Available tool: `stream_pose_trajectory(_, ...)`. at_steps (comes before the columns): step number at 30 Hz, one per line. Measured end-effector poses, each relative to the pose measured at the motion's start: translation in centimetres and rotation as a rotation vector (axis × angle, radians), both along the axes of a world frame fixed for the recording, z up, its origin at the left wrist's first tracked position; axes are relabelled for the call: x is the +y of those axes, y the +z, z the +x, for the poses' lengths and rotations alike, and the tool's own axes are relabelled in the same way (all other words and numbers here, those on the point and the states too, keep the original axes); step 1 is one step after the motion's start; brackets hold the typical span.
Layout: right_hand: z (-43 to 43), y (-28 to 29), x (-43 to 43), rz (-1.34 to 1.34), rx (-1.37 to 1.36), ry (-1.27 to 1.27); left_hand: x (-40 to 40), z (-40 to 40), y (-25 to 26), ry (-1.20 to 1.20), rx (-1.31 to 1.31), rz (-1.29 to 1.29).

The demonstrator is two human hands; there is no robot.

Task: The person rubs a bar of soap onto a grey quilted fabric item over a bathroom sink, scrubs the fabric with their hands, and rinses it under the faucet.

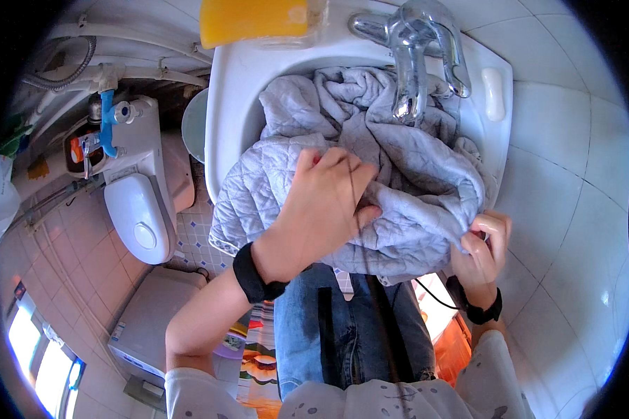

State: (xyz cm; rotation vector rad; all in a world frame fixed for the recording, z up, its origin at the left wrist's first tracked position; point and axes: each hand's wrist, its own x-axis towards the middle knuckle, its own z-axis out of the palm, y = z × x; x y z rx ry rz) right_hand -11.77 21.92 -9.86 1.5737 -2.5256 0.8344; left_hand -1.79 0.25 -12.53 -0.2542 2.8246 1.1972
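Note:
A grey quilted cloth (262,183) is bunched up in a white washbasin (230,105) and hangs over its front edge. My left hand (327,196) rests on the middle of the cloth with its fingers curled; whether fabric is pinched under them cannot be told. At the right end, my right hand (485,243) grips the cloth's edge between thumb and fingers. Both wrists wear black bands. A chrome faucet (411,63) reaches over the cloth from the basin's back rim. The basin's bottom is hidden by the cloth.
A container with yellow-orange contents (254,21) stands at the basin's back left. A white bar of soap (493,94) lies on the right rim. Tiled wall (550,125) borders the right side. To the left are a toilet (139,217), pipes with a blue fitting (107,123) and a grey appliance (154,309).

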Motion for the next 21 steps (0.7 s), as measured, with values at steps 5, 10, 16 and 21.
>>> stream_pose_trajectory(5, -0.4, 1.2, -1.6, -0.122, 0.037, -0.104, -2.6, -0.8, 2.8, 0.063, 0.062, 0.127)
stream_pose_trajectory(10, -1.3, 3.4, -4.0, -0.301, 0.224, -0.124, -3.5, -1.5, 5.9, 0.097, 0.572, -0.147)
stream_pose_trajectory(16, -0.2, -1.0, -3.1, 0.341, -0.196, -0.09, -0.2, 2.7, 0.7, 0.127, 0.403, -0.157)
stream_pose_trajectory(21, 1.2, 0.8, -4.8, 0.19, -0.42, -0.233, 2.2, 4.2, 0.1, 0.361, 0.324, 0.024)
